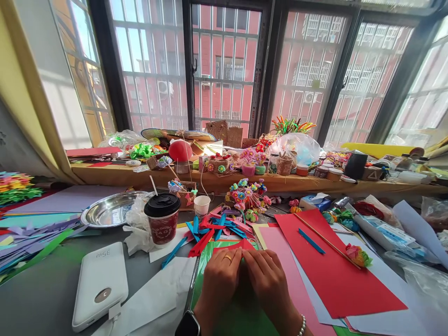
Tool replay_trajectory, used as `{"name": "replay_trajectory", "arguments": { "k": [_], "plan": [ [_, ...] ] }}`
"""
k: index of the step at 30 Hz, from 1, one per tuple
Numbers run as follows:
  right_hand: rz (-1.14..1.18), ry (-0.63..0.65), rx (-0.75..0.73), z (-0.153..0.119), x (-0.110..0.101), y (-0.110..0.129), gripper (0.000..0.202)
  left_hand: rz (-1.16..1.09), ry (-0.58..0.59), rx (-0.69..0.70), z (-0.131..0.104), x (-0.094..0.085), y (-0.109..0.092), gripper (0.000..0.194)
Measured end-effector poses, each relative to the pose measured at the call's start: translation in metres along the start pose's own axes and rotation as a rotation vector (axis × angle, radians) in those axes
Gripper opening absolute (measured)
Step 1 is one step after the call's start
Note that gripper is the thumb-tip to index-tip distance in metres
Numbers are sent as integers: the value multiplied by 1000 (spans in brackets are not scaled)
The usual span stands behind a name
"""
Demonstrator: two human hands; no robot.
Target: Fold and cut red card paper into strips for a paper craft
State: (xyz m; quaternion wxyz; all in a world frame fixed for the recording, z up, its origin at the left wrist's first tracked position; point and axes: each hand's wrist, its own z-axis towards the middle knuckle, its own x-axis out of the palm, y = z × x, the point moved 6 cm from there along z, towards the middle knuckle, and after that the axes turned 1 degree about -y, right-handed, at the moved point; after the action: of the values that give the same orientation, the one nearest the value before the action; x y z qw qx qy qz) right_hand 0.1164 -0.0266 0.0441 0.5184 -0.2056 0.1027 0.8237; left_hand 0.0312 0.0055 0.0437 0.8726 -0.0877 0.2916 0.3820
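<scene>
My left hand, with a ring on one finger and a dark watch at the wrist, has its fingers pressed together on a piece of red paper. Against it, my right hand, with a beaded bracelet, pinches the same paper, and the fingertips of both nearly meet. Most of the paper is hidden under my fingers. Below the hands lies a shiny green sheet. Red and blue paper strips are piled just beyond it.
To the left stand a lidded drink cup, a metal bowl and a white power bank. At the right, a stick with a paper flower rests on a red sheet. A crowded windowsill runs behind.
</scene>
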Motion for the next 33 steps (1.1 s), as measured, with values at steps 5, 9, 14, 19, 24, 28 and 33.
{"name": "replay_trajectory", "arguments": {
  "k": [5, 9, 14, 19, 24, 28, 33],
  "plan": [
    [-5, -54, -22, -3, 2, 0, 20, -4, -47, -9, -3, 1, 0, 25],
    [2, -46, -8, -3, 2, 0, 20, -7, -48, -9, -2, 0, 0, 27],
    [19, -56, 5, -2, 2, 3, 21, -2, -73, -16, 0, -3, -2, 27],
    [19, -66, 16, -3, 4, 4, 22, 7, -86, -31, 0, -5, -3, 27],
    [12, -46, 29, -6, 6, 4, 22, -27, -87, -25, -2, -3, -3, 22],
    [-2, -58, 25, -6, 6, 4, 21, -26, -97, -21, -3, -1, -1, 21],
    [-3, -83, 17, -4, 4, 5, 21, -32, -113, -22, -2, -4, -3, 22]
  ]
}}
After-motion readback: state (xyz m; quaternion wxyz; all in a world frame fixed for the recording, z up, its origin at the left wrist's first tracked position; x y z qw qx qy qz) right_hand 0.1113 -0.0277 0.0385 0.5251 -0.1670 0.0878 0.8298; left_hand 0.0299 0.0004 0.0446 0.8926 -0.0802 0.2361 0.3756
